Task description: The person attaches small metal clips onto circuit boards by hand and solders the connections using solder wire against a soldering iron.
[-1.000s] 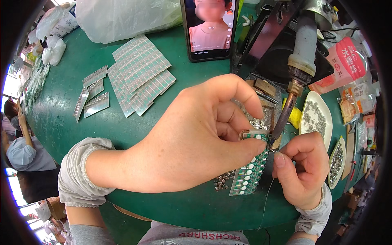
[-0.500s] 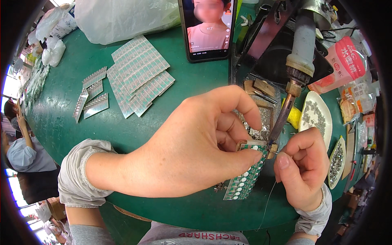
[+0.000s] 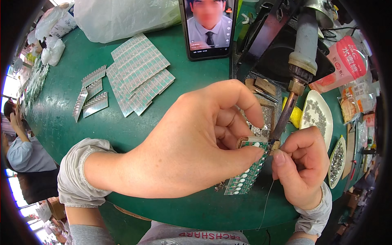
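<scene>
My left hand (image 3: 196, 147) is closed on a narrow green circuit board (image 3: 241, 183), thumb along its upper part; the hand covers much of the board. A row of round white spots runs down the board. My right hand (image 3: 302, 167) pinches a thin solder wire (image 3: 267, 208), whose tail hangs down toward the table edge. Above both hands a soldering iron (image 3: 288, 107) slants down from its stand, its tip close to the board's upper right edge and the wire's end. Whether tip and board touch, I cannot tell.
Stacked circuit panels (image 3: 141, 71) and several small board strips (image 3: 96, 104) lie on the green table (image 3: 73, 132) at left. A phone (image 3: 207, 30) stands at the back. On the right are two white dishes (image 3: 317, 114) of small parts, a pink pouch (image 3: 343, 63) and a yellow object (image 3: 295, 117).
The board has shifted slightly upward in my left hand's hold. My right hand has moved a little left, nearer the iron's tip. The phone's picture is different.
</scene>
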### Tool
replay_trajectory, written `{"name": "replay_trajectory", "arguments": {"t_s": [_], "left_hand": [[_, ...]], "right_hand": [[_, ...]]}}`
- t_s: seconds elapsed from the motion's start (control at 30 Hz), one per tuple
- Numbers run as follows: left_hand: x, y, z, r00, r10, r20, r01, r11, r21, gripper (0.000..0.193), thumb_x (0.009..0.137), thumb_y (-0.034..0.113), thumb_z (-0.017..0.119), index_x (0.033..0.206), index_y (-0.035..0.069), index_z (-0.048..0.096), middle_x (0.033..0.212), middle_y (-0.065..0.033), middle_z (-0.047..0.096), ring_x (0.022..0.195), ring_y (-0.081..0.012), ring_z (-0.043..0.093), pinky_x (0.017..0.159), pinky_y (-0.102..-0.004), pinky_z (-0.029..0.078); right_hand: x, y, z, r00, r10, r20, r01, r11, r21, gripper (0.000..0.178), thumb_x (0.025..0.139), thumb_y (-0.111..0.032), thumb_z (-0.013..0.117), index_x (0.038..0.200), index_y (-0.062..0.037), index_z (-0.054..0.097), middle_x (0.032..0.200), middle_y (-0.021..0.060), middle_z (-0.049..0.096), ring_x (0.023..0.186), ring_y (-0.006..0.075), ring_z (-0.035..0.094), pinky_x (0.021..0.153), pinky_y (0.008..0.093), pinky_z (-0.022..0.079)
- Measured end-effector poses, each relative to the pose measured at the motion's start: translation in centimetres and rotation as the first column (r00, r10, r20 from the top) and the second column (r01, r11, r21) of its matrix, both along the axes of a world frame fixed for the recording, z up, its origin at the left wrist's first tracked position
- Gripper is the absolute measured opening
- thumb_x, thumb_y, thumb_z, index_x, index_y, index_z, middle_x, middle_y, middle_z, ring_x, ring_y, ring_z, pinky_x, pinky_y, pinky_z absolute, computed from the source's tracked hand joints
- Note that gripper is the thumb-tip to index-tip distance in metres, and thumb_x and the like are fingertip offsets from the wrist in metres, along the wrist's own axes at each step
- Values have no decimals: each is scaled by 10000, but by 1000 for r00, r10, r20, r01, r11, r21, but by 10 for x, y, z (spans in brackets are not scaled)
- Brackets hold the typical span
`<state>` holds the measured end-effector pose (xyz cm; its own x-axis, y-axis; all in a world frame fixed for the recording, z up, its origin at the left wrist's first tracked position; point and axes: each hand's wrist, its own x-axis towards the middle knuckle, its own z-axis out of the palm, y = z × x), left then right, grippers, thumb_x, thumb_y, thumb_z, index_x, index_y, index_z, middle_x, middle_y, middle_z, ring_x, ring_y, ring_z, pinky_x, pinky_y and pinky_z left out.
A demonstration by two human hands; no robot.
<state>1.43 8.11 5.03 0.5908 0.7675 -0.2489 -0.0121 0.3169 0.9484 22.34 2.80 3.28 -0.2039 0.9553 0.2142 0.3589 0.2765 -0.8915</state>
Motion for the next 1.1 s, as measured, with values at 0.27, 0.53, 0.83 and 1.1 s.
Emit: {"name": "replay_trajectory", "arguments": {"t_s": [0.27,0.53,0.83,1.1], "left_hand": [[0,-7,-7,998,-64,-16,63,998,-23,350,770,-52,712,1032,18,491,892,-40,623,843,-72,615,751,-216,506],[2,-26,-11,992,-86,-92,90,995,33,300,768,-31,724,998,20,539,890,-28,626,820,-69,610,721,-213,500],[4,-54,-30,996,-26,-89,83,673,735,209,719,-11,754,886,4,629,848,-99,664,667,-197,650,577,-282,530],[-1,-69,-37,999,-42,-23,42,518,854,233,697,-46,742,897,-35,621,897,-165,641,689,-226,649,565,-268,542]], "right_hand": [[4,1,12,964,-78,-255,-22,930,-367,157,867,-19,623,902,5,472,649,-31,494,531,-8,423,474,160,290],[26,9,11,942,251,-221,-326,837,-439,155,832,-63,695,915,2,582,618,-24,551,501,5,451,446,189,295],[32,1,17,861,509,2,-471,798,-375,126,778,-48,722,872,-51,638,570,-7,549,451,84,503,422,236,357],[44,-9,13,946,323,5,-247,734,-633,102,805,-87,715,839,-30,637,577,16,562,488,72,511,458,235,385]]}}
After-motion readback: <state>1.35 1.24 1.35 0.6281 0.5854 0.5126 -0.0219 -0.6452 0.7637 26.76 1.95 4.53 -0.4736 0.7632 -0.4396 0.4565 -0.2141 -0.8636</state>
